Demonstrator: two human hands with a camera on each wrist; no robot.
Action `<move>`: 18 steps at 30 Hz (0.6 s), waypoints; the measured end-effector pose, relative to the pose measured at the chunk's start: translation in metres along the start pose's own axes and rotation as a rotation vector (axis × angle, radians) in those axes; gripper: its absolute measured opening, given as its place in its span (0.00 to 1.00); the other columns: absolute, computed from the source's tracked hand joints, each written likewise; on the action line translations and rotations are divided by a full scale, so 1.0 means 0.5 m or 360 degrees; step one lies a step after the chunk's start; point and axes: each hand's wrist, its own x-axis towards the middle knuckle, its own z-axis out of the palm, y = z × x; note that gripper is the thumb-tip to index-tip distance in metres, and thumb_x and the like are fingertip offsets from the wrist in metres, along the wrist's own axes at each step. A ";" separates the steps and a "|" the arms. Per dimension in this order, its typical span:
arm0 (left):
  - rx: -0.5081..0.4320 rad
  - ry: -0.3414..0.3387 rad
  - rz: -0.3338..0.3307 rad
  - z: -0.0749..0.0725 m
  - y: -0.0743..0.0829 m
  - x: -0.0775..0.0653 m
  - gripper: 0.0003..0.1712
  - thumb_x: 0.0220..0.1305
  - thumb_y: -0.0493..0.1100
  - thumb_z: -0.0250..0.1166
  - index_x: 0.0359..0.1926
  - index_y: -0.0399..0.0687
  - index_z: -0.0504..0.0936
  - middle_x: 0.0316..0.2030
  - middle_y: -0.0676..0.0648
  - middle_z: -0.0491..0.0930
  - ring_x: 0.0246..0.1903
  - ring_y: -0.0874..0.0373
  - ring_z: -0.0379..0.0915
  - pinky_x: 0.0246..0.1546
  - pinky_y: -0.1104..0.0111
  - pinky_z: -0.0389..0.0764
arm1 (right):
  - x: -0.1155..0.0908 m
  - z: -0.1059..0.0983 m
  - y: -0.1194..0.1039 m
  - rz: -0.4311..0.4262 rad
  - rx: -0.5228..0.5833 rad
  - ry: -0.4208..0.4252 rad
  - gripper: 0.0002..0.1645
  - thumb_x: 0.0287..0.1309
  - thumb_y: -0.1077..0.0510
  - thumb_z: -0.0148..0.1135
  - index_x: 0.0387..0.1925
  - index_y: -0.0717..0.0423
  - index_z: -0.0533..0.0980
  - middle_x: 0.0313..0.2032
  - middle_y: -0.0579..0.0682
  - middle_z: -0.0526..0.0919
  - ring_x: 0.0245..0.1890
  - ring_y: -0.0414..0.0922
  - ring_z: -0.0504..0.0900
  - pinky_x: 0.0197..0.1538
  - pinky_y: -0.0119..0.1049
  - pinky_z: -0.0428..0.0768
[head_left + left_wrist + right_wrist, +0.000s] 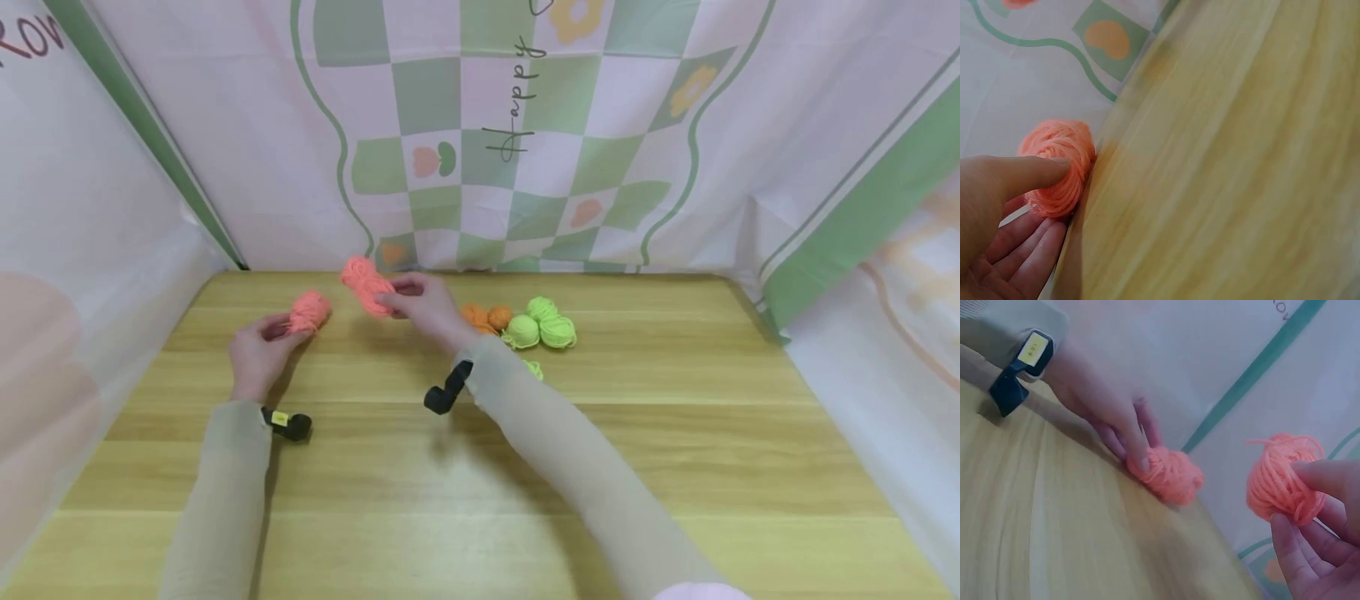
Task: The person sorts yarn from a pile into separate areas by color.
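In the head view my left hand (258,352) pinches a coral ball of yarn (309,312) low at the table's far left. Its thumb (1041,172) lies across the wound strands in the left wrist view. My right hand (433,310) grips a second coral yarn ball (367,286), held up over the table just right of the first. From the right wrist, this raised yarn ball (1286,478) is between thumb and fingers, a loose strand at its top. The other yarn ball (1169,476) shows under the left hand there.
Right of my right hand lie orange yarn balls (498,317), partly behind the wrist. Several yellow-green yarn balls (557,331) sit beside them, and another yellow-green bit (533,369) peeks past the right sleeve. A patterned cloth (427,100) hangs along the wooden table's (360,500) back edge.
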 end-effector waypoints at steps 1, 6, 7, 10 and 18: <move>-0.0002 -0.0001 0.0002 0.000 -0.001 0.000 0.32 0.63 0.53 0.74 0.62 0.39 0.81 0.53 0.38 0.83 0.52 0.47 0.79 0.57 0.56 0.76 | 0.005 0.004 0.003 0.0009 0.0015 0.0014 0.18 0.61 0.60 0.74 0.51 0.61 0.83 0.41 0.53 0.87 0.38 0.45 0.86 0.44 0.36 0.85; -0.0007 -0.0008 -0.0002 0.000 0.000 -0.001 0.32 0.63 0.54 0.74 0.62 0.40 0.81 0.53 0.38 0.83 0.53 0.47 0.79 0.57 0.56 0.76 | 0.012 0.027 0.040 0.0146 0.0079 0.0049 0.20 0.60 0.63 0.73 0.52 0.67 0.81 0.39 0.56 0.87 0.33 0.44 0.86 0.42 0.37 0.86; -0.0008 -0.0008 -0.0004 0.000 0.000 0.000 0.33 0.63 0.54 0.74 0.62 0.39 0.81 0.53 0.38 0.83 0.53 0.47 0.79 0.57 0.56 0.76 | 0.010 0.032 0.049 0.0193 0.0087 0.0051 0.21 0.60 0.63 0.73 0.53 0.68 0.80 0.39 0.56 0.87 0.32 0.45 0.86 0.41 0.36 0.86; -0.0003 -0.0011 -0.0011 0.000 0.001 0.000 0.33 0.63 0.55 0.73 0.63 0.39 0.80 0.54 0.38 0.83 0.53 0.46 0.78 0.58 0.55 0.75 | 0.002 0.048 0.074 0.0303 0.0080 0.0058 0.22 0.60 0.63 0.73 0.54 0.70 0.79 0.38 0.55 0.87 0.31 0.45 0.87 0.39 0.35 0.86; -0.0010 -0.0006 -0.0014 0.000 0.002 -0.001 0.33 0.63 0.55 0.74 0.62 0.40 0.81 0.53 0.38 0.83 0.53 0.47 0.78 0.57 0.57 0.75 | -0.008 0.090 0.095 0.0259 0.0100 0.0158 0.21 0.60 0.66 0.72 0.53 0.68 0.79 0.38 0.56 0.86 0.32 0.48 0.87 0.38 0.34 0.86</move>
